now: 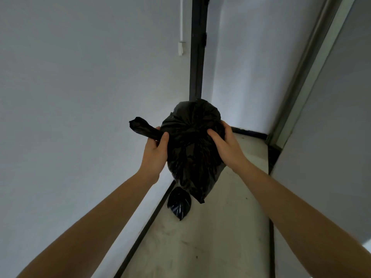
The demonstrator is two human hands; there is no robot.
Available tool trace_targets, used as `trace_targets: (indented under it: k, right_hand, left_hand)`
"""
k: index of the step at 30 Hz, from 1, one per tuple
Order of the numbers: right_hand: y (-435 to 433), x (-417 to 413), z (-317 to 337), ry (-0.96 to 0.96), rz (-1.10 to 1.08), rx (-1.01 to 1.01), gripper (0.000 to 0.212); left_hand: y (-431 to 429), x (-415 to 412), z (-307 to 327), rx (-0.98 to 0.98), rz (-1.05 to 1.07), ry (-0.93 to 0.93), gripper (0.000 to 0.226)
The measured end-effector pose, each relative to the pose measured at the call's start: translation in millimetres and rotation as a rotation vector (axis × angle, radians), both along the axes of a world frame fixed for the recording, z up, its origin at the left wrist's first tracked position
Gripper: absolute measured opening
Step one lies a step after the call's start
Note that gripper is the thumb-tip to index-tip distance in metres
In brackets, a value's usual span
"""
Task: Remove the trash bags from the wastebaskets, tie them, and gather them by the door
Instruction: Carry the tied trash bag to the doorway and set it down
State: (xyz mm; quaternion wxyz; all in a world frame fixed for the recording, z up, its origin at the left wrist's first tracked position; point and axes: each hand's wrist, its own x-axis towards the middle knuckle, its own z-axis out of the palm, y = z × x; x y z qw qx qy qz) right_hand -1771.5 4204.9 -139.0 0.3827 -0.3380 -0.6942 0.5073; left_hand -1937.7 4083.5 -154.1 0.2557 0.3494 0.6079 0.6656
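Note:
A full black trash bag [192, 149] hangs in the air in front of me, between both hands. My left hand [155, 153] grips the bag's twisted neck, whose end sticks out to the left. My right hand [225, 145] grasps the gathered plastic at the bag's top right, fingers curled into it. Below it, a second, smaller black bag [179, 203] lies on the floor against the left wall, its knot end pointing toward me.
I stand in a narrow corridor with a pale concrete floor [210, 237]. A white wall [80, 117] with a black skirting runs along the left. A dark door frame [197, 57] stands straight ahead, and a grey panel with a metal frame [321, 97] closes the right side.

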Motion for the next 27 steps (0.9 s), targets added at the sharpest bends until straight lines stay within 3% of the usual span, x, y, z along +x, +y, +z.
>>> trace_targets:
  k: [6, 14, 21, 27]
  right_hand:
    - [110.7, -64.4, -26.5, -0.064, -0.008, -0.072, 0.063]
    - [236.2, -155.4, -128.3, -0.230, 0.121, -0.258, 0.062]
    - [295.3, -233.4, -266.7, -0.418, 0.246, -0.443, 0.069]
    - [297.6, -264.3, -430.3, -0.605, 0.243, -0.558, 0.066]
  left_hand:
    - [112.5, -67.8, -24.4, -0.087, 0.007, -0.071, 0.024]
    - [204.4, -145.9, -129.2, -0.304, 0.142, -0.157, 0.034]
    - [246.8, -207.7, -252.1, -0.525, 0.257, -0.238, 0.036]
    - [250.8, -243.8, -427.9, -0.796, 0.253, -0.257, 0.037]
